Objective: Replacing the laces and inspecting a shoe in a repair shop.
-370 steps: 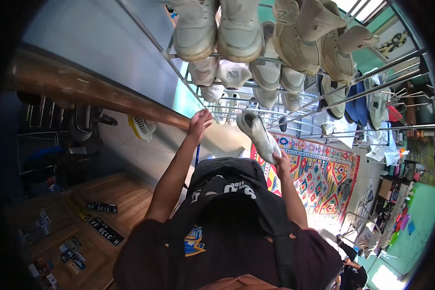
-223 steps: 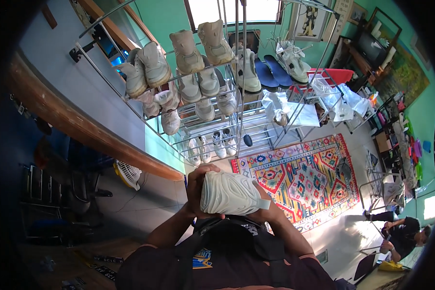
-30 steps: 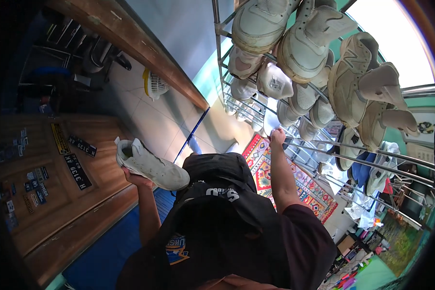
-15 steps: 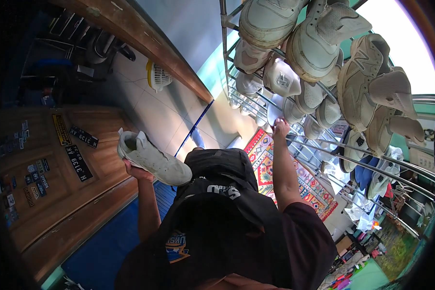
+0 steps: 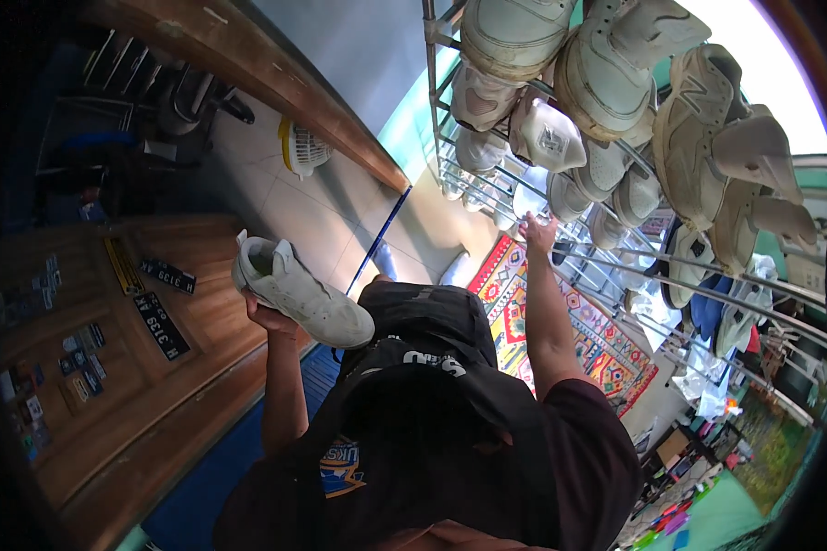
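A white lace-up sneaker (image 5: 305,296) rests in my left hand (image 5: 268,314), whose fingers are closed under its heel and side. Its toe points right, toward the black bag on my front. My right arm stretches forward to the shoe rack on the right. At the rack, my right hand (image 5: 538,232) has its fingers apart, just at the lower end of a white shoe (image 5: 529,195). Whether the fingertips touch that shoe cannot be made out.
Metal rack bars (image 5: 707,268) hold many whitish sneakers (image 5: 606,78) at the upper right. A patterned rug (image 5: 569,335) lies below the rack. To the left are a wooden door (image 5: 170,275) with stickers, a blue mat (image 5: 198,482), and a white and yellow basket (image 5: 303,149).
The fingers of my right hand have spread beside the white shoe on the rack. My left hand and its sneaker have shifted slightly right in the picture, as the whole view has turned a little.
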`<control>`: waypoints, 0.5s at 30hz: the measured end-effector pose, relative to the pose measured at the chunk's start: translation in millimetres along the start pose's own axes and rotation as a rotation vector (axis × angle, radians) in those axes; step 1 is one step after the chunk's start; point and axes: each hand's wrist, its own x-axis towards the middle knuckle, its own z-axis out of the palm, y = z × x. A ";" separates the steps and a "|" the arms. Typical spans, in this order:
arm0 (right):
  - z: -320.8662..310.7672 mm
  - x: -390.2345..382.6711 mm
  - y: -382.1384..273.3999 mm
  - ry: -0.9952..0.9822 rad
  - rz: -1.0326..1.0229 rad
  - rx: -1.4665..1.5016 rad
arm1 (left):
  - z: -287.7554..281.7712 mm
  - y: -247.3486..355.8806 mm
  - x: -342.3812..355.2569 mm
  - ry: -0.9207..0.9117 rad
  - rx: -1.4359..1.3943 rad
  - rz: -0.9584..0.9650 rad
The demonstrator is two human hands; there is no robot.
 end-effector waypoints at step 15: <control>56.4 -333.1 -87.4 -0.927 0.529 0.631 | 41.3 -125.6 116.2 -0.271 -0.092 -0.649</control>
